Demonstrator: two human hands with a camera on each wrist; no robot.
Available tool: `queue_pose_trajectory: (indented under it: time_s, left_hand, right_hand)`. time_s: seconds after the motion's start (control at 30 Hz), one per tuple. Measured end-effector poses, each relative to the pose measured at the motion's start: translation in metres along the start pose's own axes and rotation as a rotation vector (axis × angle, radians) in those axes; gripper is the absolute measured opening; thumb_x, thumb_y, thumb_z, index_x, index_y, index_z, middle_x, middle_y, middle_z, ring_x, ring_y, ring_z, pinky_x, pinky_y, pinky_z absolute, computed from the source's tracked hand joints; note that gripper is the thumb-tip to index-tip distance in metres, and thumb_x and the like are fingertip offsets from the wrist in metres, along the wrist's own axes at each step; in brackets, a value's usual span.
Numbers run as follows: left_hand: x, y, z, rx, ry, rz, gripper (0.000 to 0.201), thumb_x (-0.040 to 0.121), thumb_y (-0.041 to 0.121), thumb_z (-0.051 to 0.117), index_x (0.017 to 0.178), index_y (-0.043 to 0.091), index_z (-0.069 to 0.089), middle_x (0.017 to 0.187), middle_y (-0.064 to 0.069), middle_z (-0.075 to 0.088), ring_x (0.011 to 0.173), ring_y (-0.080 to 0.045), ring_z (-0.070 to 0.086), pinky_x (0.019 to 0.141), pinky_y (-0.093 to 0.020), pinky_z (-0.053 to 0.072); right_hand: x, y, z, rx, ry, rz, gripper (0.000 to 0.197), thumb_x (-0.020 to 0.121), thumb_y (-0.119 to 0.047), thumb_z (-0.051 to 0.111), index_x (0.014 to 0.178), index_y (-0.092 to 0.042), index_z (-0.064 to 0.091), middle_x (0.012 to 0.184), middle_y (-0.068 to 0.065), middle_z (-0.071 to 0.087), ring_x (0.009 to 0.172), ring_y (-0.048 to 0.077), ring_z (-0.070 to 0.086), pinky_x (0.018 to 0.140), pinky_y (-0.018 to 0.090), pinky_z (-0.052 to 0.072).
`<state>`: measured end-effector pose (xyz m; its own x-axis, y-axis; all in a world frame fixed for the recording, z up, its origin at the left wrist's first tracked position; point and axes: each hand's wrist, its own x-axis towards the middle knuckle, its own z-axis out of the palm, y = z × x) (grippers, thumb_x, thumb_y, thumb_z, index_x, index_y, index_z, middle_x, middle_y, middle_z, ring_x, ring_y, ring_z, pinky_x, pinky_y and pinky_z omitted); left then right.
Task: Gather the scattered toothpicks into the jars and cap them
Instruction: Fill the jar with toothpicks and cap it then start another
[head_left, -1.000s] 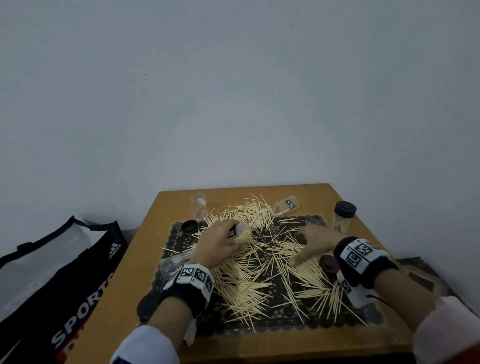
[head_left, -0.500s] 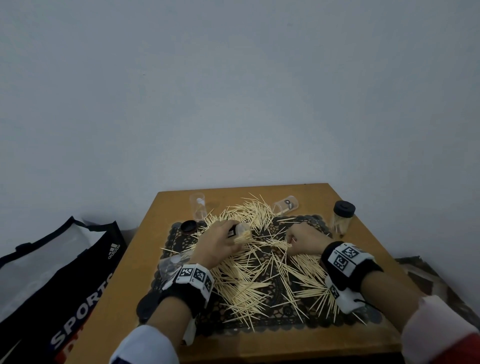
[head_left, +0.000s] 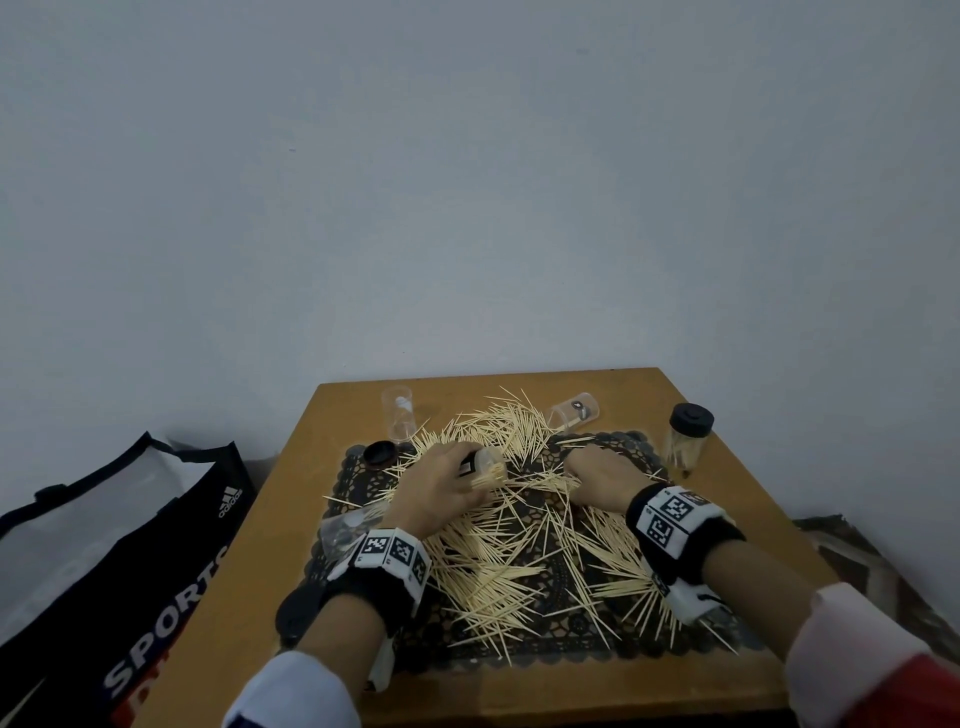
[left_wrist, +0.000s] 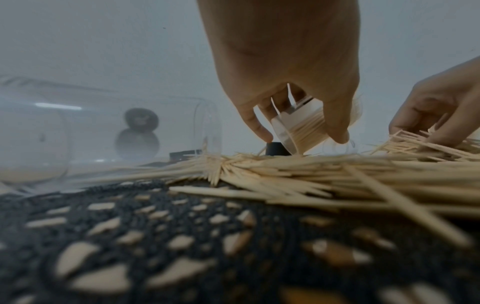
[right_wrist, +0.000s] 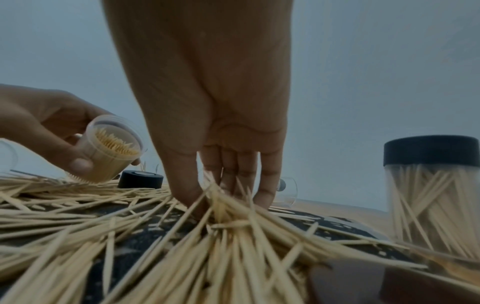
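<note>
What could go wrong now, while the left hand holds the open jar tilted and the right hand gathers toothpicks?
1. The jar in the left hand is tilted and uncapped, so its toothpicks may slide out.
2. The right hand pinches a splayed bunch; some may miss the mouth.
3. The right forearm is near the capped jar and might tip it.

Dim, flat, bluish light is falling over every view.
Shadows are staying faint; the head view is bending at its edges, while the lace mat (left_wrist: 155, 246) and nearest toothpicks (right_wrist: 233, 267) are blurring out of focus in both wrist views, everything looking grainy.
</note>
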<state>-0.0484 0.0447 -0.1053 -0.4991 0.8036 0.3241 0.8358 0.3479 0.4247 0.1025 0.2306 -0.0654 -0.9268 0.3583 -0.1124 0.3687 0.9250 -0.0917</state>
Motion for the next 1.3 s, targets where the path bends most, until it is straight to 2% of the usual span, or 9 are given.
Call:
queue_pose_trajectory:
  time_s: [0.07,0.17,0.4,0.57,0.7,0.8,0.97,1.17,1.3]
  left_hand:
    - [0.0,0.001,0.0,-0.005,0.003,-0.001,0.056,0.08,0.039,0.076,0.129,0.021,0.054,0.118,0.006,0.061,0.107,-0.013,0.052,0.09,-0.033,0.045]
    - [-0.001,0.002,-0.001,-0.015,0.007,-0.005,0.056,0.08,0.039,0.076,0.129,0.021,0.055,0.118,0.005,0.061,0.106,-0.013,0.052,0.089,-0.032,0.045]
    - [-0.002,0.003,-0.002,-0.028,0.038,-0.016,0.056,0.079,0.043,0.076,0.127,0.022,0.055,0.115,0.006,0.061,0.103,-0.012,0.052,0.088,-0.034,0.047]
    - [-0.002,0.004,-0.003,-0.005,0.047,-0.037,0.056,0.08,0.046,0.075,0.127,0.023,0.055,0.116,0.006,0.061,0.103,-0.012,0.052,0.087,-0.033,0.047]
    - [-0.001,0.004,-0.003,0.006,0.031,-0.044,0.058,0.08,0.047,0.074,0.128,0.023,0.054,0.118,0.006,0.06,0.105,-0.011,0.052,0.088,-0.03,0.045]
    - [-0.001,0.004,-0.003,0.01,0.038,-0.043,0.058,0.08,0.048,0.074,0.128,0.022,0.054,0.118,0.006,0.06,0.105,-0.011,0.052,0.084,-0.027,0.042]
    - [0.0,0.002,-0.002,0.005,0.055,-0.045,0.057,0.08,0.053,0.072,0.126,0.025,0.055,0.115,0.008,0.06,0.102,-0.01,0.052,0.08,-0.026,0.041]
    - [0.0,0.0,-0.001,-0.003,0.04,-0.036,0.059,0.079,0.059,0.069,0.125,0.027,0.054,0.113,0.01,0.06,0.101,-0.01,0.053,0.082,-0.031,0.047]
    - [-0.001,0.002,-0.002,-0.003,0.04,-0.029,0.056,0.08,0.056,0.07,0.125,0.027,0.055,0.112,0.011,0.06,0.099,-0.009,0.052,0.08,-0.03,0.045]
  right_hand:
    - [0.002,-0.001,0.001,0.005,0.019,0.006,0.009,0.091,-0.018,0.06,0.089,-0.013,0.053,0.089,0.002,0.053,0.086,0.022,0.053,0.062,0.027,0.035]
    - [0.005,-0.002,-0.002,0.075,0.007,0.021,0.031,0.089,-0.02,0.064,0.068,-0.018,0.042,0.074,-0.001,0.047,0.071,0.019,0.048,0.054,0.027,0.031]
    - [0.004,-0.006,-0.015,0.247,0.05,0.024,0.035,0.091,-0.018,0.064,0.064,-0.016,0.042,0.064,-0.004,0.048,0.054,0.006,0.042,0.049,0.022,0.028]
    - [0.008,-0.009,-0.017,0.47,0.06,-0.018,0.04,0.09,-0.013,0.064,0.059,-0.017,0.04,0.062,-0.002,0.048,0.064,0.022,0.058,0.054,0.023,0.038]
    - [0.008,-0.014,-0.02,0.58,0.088,-0.056,0.038,0.091,-0.011,0.063,0.059,-0.019,0.044,0.064,0.0,0.051,0.049,0.008,0.038,0.05,0.019,0.032]
    - [0.007,-0.019,-0.023,0.651,0.084,-0.081,0.034,0.091,-0.01,0.062,0.062,-0.019,0.049,0.067,0.001,0.055,0.048,0.007,0.038,0.045,0.014,0.031]
    - [0.008,-0.026,-0.025,0.591,0.028,-0.13,0.024,0.092,-0.009,0.062,0.069,-0.015,0.058,0.068,0.0,0.057,0.045,-0.001,0.041,0.044,0.01,0.032]
    - [0.011,-0.03,-0.023,0.456,0.062,-0.136,0.033,0.092,-0.012,0.063,0.062,-0.024,0.055,0.063,-0.001,0.058,0.052,0.01,0.048,0.055,0.025,0.039]
    - [0.006,-0.038,-0.029,0.216,0.119,-0.176,0.018,0.095,-0.014,0.058,0.079,-0.019,0.064,0.068,-0.008,0.054,0.061,0.008,0.049,0.052,0.02,0.03]
